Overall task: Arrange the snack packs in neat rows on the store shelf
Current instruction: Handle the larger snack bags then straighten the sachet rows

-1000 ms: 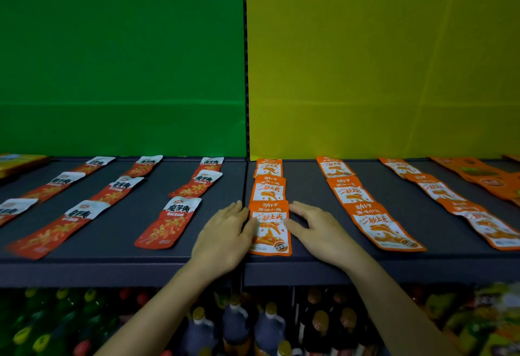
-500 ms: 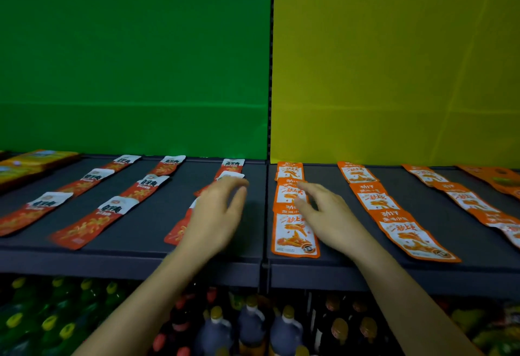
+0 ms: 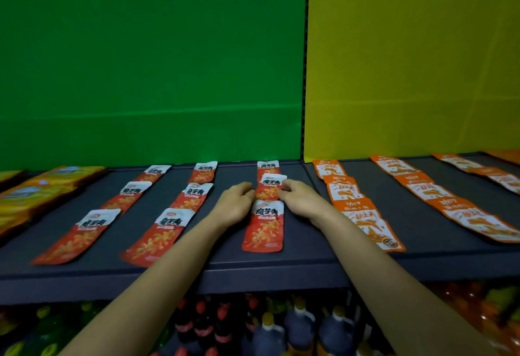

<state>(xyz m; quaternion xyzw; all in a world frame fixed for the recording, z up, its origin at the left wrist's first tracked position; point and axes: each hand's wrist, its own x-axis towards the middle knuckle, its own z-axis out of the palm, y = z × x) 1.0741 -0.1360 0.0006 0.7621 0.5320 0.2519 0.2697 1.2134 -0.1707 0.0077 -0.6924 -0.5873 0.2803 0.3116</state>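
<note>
Three rows of red snack packs lie flat on the dark grey shelf (image 3: 305, 239) before the green backing. In the right-hand red row, the middle pack (image 3: 268, 190) lies between the back pack (image 3: 267, 166) and the front pack (image 3: 264, 227). My left hand (image 3: 235, 205) touches the middle pack's left edge with its fingertips. My right hand (image 3: 302, 200) touches its right edge, thumb and forefinger on the pack. The other red rows (image 3: 183, 215) (image 3: 112, 215) lie slanted to the left.
Orange snack packs lie in rows (image 3: 347, 191) (image 3: 429, 191) (image 3: 478, 171) on the right half, before the yellow backing. Yellow packs (image 3: 42, 189) are stacked at the far left. Bottles (image 3: 281, 333) fill the shelf below the front edge.
Both hands left the front orange pack and moved left to the right-hand red row. My view swung left with them. The front red pack now lies straight.
</note>
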